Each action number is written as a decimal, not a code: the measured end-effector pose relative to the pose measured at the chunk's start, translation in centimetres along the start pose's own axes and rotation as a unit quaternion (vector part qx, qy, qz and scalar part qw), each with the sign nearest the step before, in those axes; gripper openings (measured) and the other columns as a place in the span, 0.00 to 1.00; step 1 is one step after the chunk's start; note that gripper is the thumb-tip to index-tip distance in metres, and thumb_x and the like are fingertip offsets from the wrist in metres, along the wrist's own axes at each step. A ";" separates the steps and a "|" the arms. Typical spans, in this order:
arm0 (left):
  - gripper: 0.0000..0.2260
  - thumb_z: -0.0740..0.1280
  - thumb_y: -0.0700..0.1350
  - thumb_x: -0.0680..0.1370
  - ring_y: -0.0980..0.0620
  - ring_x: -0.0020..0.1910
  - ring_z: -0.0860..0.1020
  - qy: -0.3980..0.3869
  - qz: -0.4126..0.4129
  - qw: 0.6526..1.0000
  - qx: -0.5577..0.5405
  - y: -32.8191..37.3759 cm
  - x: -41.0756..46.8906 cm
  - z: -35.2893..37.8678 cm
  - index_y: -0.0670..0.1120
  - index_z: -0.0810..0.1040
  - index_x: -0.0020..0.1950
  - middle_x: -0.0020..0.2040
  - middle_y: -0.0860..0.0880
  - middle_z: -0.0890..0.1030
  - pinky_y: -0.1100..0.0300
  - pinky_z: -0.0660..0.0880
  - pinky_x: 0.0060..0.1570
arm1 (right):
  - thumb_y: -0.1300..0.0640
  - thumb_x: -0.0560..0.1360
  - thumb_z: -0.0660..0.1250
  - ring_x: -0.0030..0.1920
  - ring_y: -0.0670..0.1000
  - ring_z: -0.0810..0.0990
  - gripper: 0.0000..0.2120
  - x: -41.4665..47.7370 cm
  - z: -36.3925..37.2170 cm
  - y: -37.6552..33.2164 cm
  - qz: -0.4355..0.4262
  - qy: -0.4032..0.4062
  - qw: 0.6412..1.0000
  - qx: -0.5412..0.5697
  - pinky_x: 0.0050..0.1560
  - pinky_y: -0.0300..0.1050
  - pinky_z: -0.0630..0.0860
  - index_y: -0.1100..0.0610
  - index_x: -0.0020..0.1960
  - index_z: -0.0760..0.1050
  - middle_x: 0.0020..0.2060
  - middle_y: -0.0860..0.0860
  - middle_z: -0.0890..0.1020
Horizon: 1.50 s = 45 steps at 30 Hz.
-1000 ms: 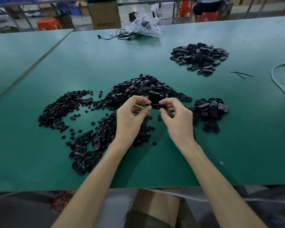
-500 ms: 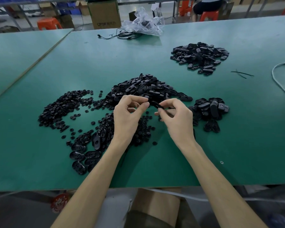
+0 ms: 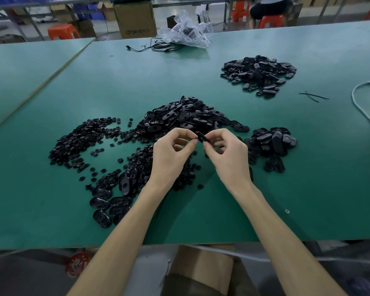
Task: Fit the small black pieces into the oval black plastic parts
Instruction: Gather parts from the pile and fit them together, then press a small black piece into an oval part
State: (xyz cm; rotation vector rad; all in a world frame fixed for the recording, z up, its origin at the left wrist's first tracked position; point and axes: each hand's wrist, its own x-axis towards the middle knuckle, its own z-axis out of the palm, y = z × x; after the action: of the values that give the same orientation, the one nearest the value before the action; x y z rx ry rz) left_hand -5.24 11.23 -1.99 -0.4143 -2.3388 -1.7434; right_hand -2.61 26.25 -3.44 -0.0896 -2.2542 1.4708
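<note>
My right hand (image 3: pixel 229 155) pinches one oval black part (image 3: pixel 201 137) between thumb and fingers, tilted, above the table. My left hand (image 3: pixel 171 154) is right beside it, fingertips curled and touching the oval part's left end; whether it pinches a small piece is hidden by the fingers. Behind the hands lies a big heap of oval parts (image 3: pixel 186 116). Small black pieces (image 3: pixel 83 139) spread to the left and under my left hand. A smaller group of oval parts (image 3: pixel 272 142) sits to the right.
Several oval parts (image 3: pixel 111 205) lie near the green table's front edge (image 3: pixel 51 242). Another pile (image 3: pixel 259 74) is far right at the back. A clear plastic bag (image 3: pixel 186 33) with black cables sits at the far edge. A white cable (image 3: pixel 359 103) runs along the right.
The oval part in my right hand has tilted from lying flat to standing slanted. Both hands stayed close together, fingertips working at the part.
</note>
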 end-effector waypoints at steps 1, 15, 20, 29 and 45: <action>0.05 0.75 0.38 0.78 0.53 0.43 0.82 -0.005 0.007 1.000 0.008 0.0 0.0 0.0 0.47 0.84 0.49 0.49 0.52 0.84 0.54 0.81 0.45 | 0.61 0.78 0.74 0.47 0.44 0.81 0.07 0.0 0.0 0.0 -0.002 -0.001 1.000 -0.001 0.50 0.43 0.80 0.50 0.51 0.81 0.46 0.42 0.83; 0.05 0.77 0.41 0.77 0.49 0.42 0.81 0.004 -0.009 0.999 0.032 -0.4 0.1 -0.1 0.49 0.82 0.46 0.47 0.51 0.84 0.49 0.80 0.44 | 0.62 0.77 0.75 0.48 0.49 0.86 0.10 -0.2 0.0 -0.2 -0.003 -0.038 0.998 0.042 0.53 0.49 0.84 0.47 0.50 0.81 0.46 0.45 0.86; 0.05 0.76 0.40 0.77 0.48 0.43 0.82 0.013 -0.004 1.000 0.025 -0.4 0.0 -0.2 0.47 0.82 0.46 0.47 0.48 0.84 0.49 0.81 0.45 | 0.63 0.78 0.74 0.46 0.50 0.87 0.14 -0.2 -0.1 -0.5 0.003 -0.040 0.997 0.069 0.54 0.52 0.84 0.43 0.48 0.80 0.44 0.46 0.87; 0.07 0.74 0.37 0.78 0.54 0.46 0.84 0.006 0.069 0.996 0.049 -0.5 -0.2 -0.1 0.44 0.87 0.55 0.52 0.52 0.85 0.61 0.81 0.48 | 0.61 0.77 0.76 0.43 0.46 0.88 0.06 -0.2 -0.4 -0.7 0.032 -0.029 0.993 0.113 0.50 0.41 0.84 0.55 0.53 0.82 0.42 0.47 0.88; 0.04 0.72 0.40 0.80 0.59 0.50 0.84 -0.009 0.096 0.993 0.064 -0.7 -0.4 0.1 0.46 0.85 0.54 0.49 0.58 0.86 0.67 0.76 0.45 | 0.64 0.80 0.71 0.43 0.52 0.89 0.02 -0.1 -0.4 -0.3 0.049 -0.045 0.985 0.161 0.49 0.52 0.86 0.59 0.49 0.80 0.41 0.52 0.88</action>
State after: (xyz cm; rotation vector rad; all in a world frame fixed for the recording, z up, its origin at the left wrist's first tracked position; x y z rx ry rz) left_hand -5.15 11.06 -2.79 -0.6123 -2.3206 -1.5006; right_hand -2.29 26.46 -3.08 -0.0349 -2.0742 1.9081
